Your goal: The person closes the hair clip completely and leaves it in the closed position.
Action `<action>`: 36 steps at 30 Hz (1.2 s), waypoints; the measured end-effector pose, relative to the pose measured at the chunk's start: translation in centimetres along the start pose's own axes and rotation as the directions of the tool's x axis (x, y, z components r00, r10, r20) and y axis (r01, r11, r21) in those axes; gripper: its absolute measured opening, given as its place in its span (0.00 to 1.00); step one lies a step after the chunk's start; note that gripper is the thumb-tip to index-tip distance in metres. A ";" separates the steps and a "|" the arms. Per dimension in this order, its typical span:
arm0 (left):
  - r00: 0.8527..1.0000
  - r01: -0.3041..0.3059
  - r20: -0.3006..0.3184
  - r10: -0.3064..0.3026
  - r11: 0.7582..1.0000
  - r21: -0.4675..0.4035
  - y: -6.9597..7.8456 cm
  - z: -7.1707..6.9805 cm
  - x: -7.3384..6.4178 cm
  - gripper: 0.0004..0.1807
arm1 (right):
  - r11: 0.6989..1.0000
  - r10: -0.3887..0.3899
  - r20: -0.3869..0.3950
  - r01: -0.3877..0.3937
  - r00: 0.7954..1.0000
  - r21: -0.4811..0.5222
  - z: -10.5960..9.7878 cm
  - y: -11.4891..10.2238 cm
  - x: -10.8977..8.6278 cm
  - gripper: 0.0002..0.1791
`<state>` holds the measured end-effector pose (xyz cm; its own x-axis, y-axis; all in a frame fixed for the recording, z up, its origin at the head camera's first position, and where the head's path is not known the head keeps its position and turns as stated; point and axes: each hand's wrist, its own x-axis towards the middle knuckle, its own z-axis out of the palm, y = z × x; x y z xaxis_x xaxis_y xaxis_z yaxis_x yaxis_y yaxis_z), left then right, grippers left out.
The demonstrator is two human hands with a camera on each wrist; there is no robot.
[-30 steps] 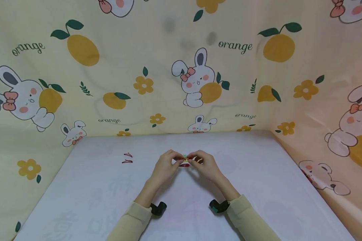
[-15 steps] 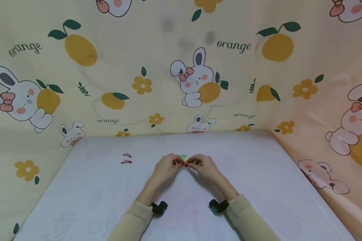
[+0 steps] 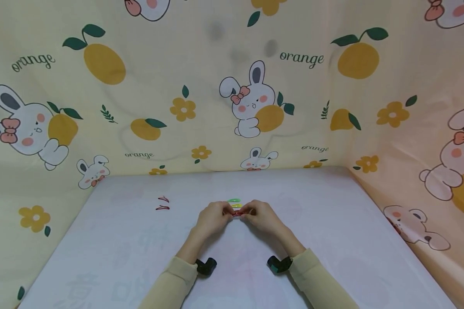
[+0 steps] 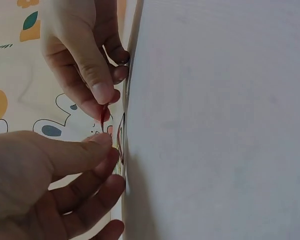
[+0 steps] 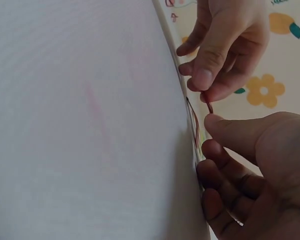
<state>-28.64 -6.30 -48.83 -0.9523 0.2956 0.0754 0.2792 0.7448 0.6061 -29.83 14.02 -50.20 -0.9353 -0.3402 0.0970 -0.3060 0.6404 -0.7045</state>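
Observation:
Thumb and fingers of my left hand (image 3: 213, 216) pinch one end of a red hair clip (image 4: 103, 119). The other end is pinched by my right hand (image 3: 264, 216), so the clip spans the small gap between both hands, just above the table. Close under it lies another red hair clip (image 5: 194, 122), best seen in the wrist views. Behind the hands in the head view are a green hair clip (image 3: 234, 200) and a yellow hair clip (image 3: 237, 205), the yellow one partly near the fingers. Fingertips cover the ends of the held clip.
Two more red hair clips, one (image 3: 163, 199) behind the other (image 3: 162, 207), lie to the left on the white table (image 3: 139, 257). A patterned cloth (image 3: 201, 64) with rabbits and oranges hangs behind and beside the table.
Both hands have moved slightly toward the person with the red hair clip between them. The green and yellow clips, mostly hidden before, now show behind the fingers.

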 end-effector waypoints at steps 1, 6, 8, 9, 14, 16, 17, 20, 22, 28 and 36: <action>1.000 0.003 0.000 -0.003 1.000 0.007 0.0 0.0 0.0 0.02 | 1.000 -0.001 0.003 0.001 1.000 -0.007 0.0 0.0 0.0 0.06; 0.999 0.037 0.013 -0.037 0.999 0.041 0.1 0.0 0.0 0.03 | 1.000 -0.005 0.023 0.006 1.000 -0.028 0.0 0.0 0.1 0.05; 0.999 0.047 0.020 -0.048 0.998 0.048 0.1 0.0 0.0 0.04 | 0.999 -0.009 0.034 0.010 0.999 -0.039 0.1 0.0 0.1 0.05; 0.998 0.051 0.023 -0.052 0.997 0.052 0.1 0.0 0.0 0.04 | 0.999 -0.012 0.039 0.014 0.999 -0.045 0.1 -0.1 0.1 0.05; 0.998 0.052 0.024 -0.054 0.996 0.078 0.1 0.2 0.1 0.05 | 0.996 -0.030 0.049 0.034 0.998 -0.081 0.2 -0.2 0.2 0.05; 0.998 0.052 0.017 -0.053 0.995 0.087 0.2 0.2 0.1 0.05 | 0.996 -0.033 0.047 0.037 0.998 -0.086 0.3 -0.2 0.2 0.05; 0.998 0.053 0.014 -0.054 0.995 0.090 0.2 0.2 0.1 0.05 | 0.995 -0.036 0.049 0.040 0.998 -0.089 0.3 -0.2 0.2 0.04; 0.998 0.056 0.007 -0.057 0.994 0.093 0.3 0.2 0.0 0.04 | 0.994 -0.037 0.057 0.043 0.998 -0.096 0.3 -0.3 0.3 0.04; 0.998 0.059 0.005 -0.059 0.994 0.094 0.3 0.2 0.0 0.04 | 0.994 -0.039 0.062 0.046 0.997 -0.103 0.3 -0.3 0.3 0.04; 0.998 0.060 0.005 -0.061 0.994 0.087 0.3 0.2 -0.1 0.04 | 0.994 -0.035 0.071 0.043 0.997 -0.101 0.3 -0.3 0.2 0.05; 0.998 0.057 0.011 -0.058 0.995 0.077 0.2 0.2 -0.1 0.04 | 0.994 -0.038 0.076 0.045 0.996 -0.100 0.2 -0.3 0.1 0.06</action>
<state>-28.42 -6.07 -48.90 -0.9655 0.2585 0.0315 0.2332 0.8042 0.5466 -29.83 13.67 -50.16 -0.9071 -0.4151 0.0701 -0.3641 0.6901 -0.6255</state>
